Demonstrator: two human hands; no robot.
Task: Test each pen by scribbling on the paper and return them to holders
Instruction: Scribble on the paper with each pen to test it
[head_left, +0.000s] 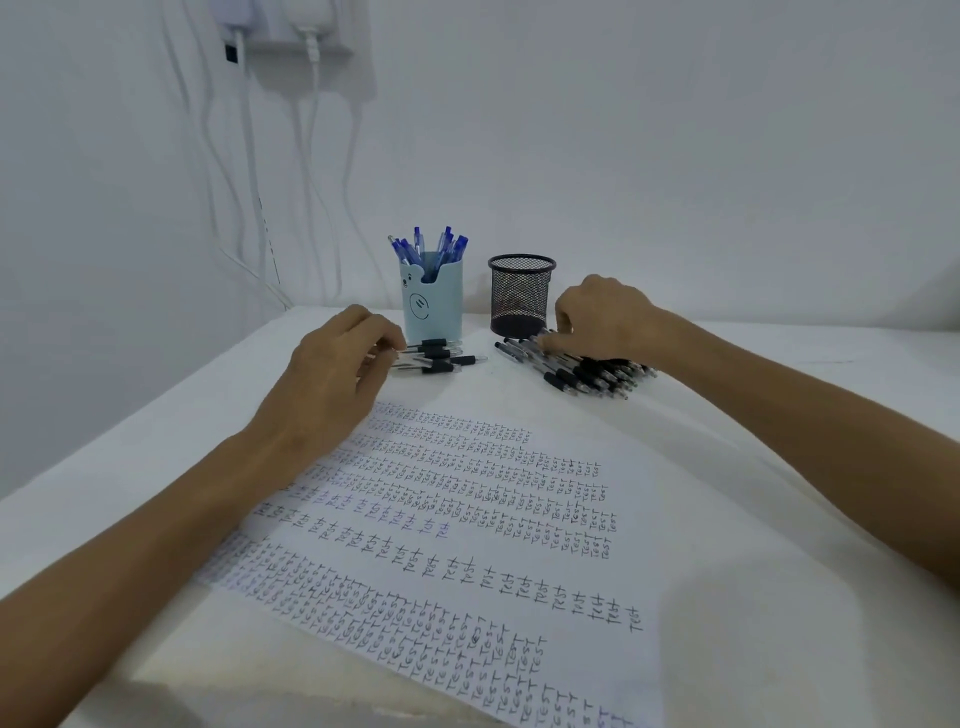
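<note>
Head view, one moment. Paper (467, 519): centre of desk (779, 467), most of its face filled with rows of "TEST", black with some blue. Blue holder (432, 299): beyond paper, holding blue pens (428, 247). Mesh holder (521, 296): beyond paper, right of blue holder, apparently empty. Small black pen group (441, 356): between paper and blue holder; left hand (337, 374) curled, fingertips pinching these. Large black pen pile (597, 374): between paper and mesh holder; right hand (605, 317) cupped over it, fingers on pens. Judgement: blue pens tested and returned; black pens not yet in holder, testing status uncertain. Desk white. Wall white; plugs and cables (306, 156) hang beyond paper, left of blue holder.
</note>
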